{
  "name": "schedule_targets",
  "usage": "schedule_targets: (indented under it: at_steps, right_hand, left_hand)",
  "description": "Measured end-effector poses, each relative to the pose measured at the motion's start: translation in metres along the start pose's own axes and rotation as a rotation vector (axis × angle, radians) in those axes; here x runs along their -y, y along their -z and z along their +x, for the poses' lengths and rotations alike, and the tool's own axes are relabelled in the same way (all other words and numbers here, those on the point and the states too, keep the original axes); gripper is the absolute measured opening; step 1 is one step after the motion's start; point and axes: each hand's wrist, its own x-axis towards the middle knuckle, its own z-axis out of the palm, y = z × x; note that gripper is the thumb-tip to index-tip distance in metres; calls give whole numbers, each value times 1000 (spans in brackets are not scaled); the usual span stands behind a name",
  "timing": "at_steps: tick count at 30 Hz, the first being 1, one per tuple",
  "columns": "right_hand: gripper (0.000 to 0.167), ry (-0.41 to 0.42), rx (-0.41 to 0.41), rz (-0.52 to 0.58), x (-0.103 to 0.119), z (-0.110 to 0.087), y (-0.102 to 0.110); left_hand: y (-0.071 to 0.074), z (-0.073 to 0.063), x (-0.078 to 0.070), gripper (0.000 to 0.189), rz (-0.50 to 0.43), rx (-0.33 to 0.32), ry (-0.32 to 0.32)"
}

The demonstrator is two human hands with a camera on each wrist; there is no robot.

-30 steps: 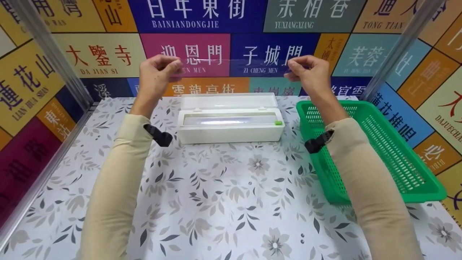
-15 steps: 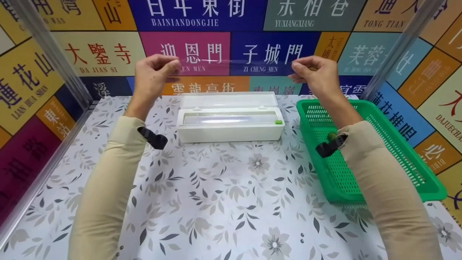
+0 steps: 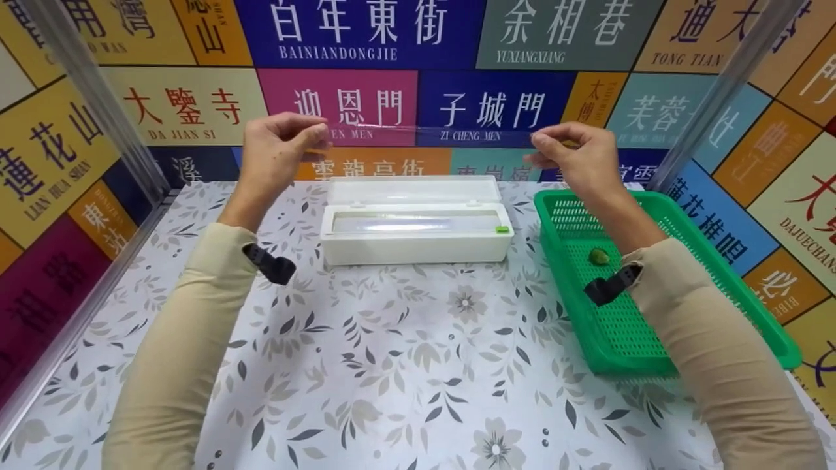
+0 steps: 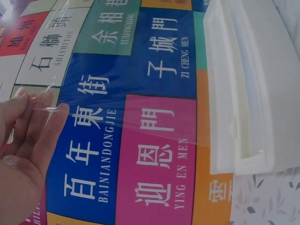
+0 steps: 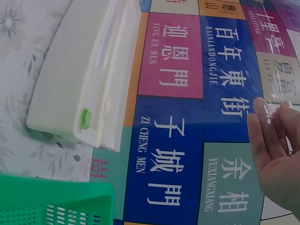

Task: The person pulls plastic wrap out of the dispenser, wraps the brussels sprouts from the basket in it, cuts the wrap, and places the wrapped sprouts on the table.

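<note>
Between the two raised hands a sheet of clear plastic wrap (image 4: 108, 112) is stretched, nearly invisible against the wall. My left hand (image 3: 277, 153) pinches one corner between thumb and fingers; in the left wrist view creases gather at those fingertips. The opposite corner is pinched by my right hand (image 3: 578, 160), and wrinkles run from its fingertips in the right wrist view. Below and between the hands stands a white wrap dispenser box (image 3: 418, 249), its lid (image 3: 415, 190) tipped back. A roll shows through its top, and a small green slider (image 3: 502, 230) sits at the right end.
To the right a green plastic basket (image 3: 627, 362) stands under my right forearm, with a small green fruit or vegetable (image 3: 598, 256) inside. A patterned cloth (image 3: 392, 365) covers the table. Behind rises a wall of coloured signs (image 3: 522, 39), with metal posts at both sides.
Both hands have moved a little apart, the right one further right, drawing the wrap wider. The right forearm's shift uncovers the green item in the basket. The view has tilted slightly.
</note>
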Motion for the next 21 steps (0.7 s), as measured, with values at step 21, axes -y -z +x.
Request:
schedule_targets:
  at_steps: [21]
  right_hand:
    - [35,46,-215,-81,20,-9,-10]
  left_hand:
    - [8,1,-14,22,139,-78,-108]
